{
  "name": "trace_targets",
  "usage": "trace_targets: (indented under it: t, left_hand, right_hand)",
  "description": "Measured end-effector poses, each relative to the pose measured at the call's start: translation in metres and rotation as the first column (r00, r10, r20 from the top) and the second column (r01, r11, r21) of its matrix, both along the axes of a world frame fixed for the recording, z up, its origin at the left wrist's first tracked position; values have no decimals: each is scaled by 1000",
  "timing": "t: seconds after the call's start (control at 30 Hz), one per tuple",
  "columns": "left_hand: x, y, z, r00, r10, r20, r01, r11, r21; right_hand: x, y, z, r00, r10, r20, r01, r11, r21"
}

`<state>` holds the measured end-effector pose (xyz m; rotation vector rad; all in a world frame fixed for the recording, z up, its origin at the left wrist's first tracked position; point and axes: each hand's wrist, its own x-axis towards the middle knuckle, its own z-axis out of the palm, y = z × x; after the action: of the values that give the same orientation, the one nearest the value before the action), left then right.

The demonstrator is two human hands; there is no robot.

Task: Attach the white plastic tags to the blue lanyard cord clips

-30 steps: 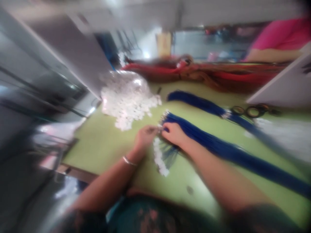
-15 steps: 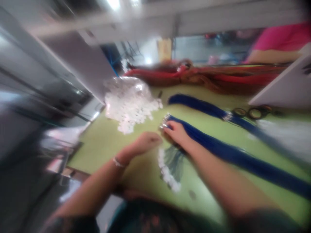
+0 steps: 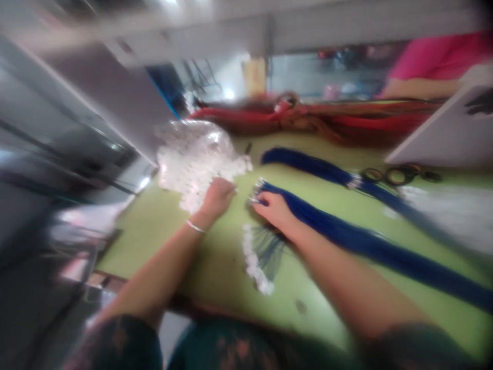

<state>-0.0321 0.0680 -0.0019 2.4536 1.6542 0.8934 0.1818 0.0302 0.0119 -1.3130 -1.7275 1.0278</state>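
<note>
My left hand point(image 3: 219, 198) is over the near edge of a pile of small white plastic connectors point(image 3: 192, 167), its fingers pinched together; blur hides what is between them. My right hand point(image 3: 272, 209) lies at the tip end of a long bundle of blue wires point(image 3: 346, 234), thumb and fingers closed on wire ends with shiny metal terminals point(image 3: 256, 189). Below the right hand, a fan of thin wires point(image 3: 269, 246) ends in a curved row of white connectors point(image 3: 252, 262) on the green table point(image 3: 142, 231).
A second blue wire bundle point(image 3: 304, 160) lies farther back, with scissors point(image 3: 395, 176) to its right. Clear plastic point(image 3: 454, 210) sits at the right. Red and brown wires point(image 3: 327, 121) run along the back. Beyond them shows another person's pink sleeve point(image 3: 427, 59).
My left hand has moved away from the right hand, forward and left to the white connector pile. My right hand stays at the blue wire ends. The view has shifted slightly.
</note>
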Motion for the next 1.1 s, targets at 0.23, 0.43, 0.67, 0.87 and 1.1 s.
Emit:
trace_targets:
  t: [0.23,0.43,0.67,0.87,1.1]
  left_hand:
    - [28,-54,12,640,366,676,44,860,-508]
    - [43,-71,-2,423,410,809,315,770,-555]
    - [51,-70,2,294,457,840,339,772,-538]
    - [51,-72,0,326,455,829,366,747,-555]
    - [48,-70,-12,516,363,776,168,846,-507]
  right_hand:
    - [0,-1,-2,997,-43,-57,47,997,54]
    - [1,-3,-5,998,-6,-66,10,997,71]
    - [0,-7,-6,997,-13,-74,19,997,78]
    - [-1,-11,-2,999,17,32,-20,995,97]
    - [-2,-10,-6,989,13,147,-30,993,115]
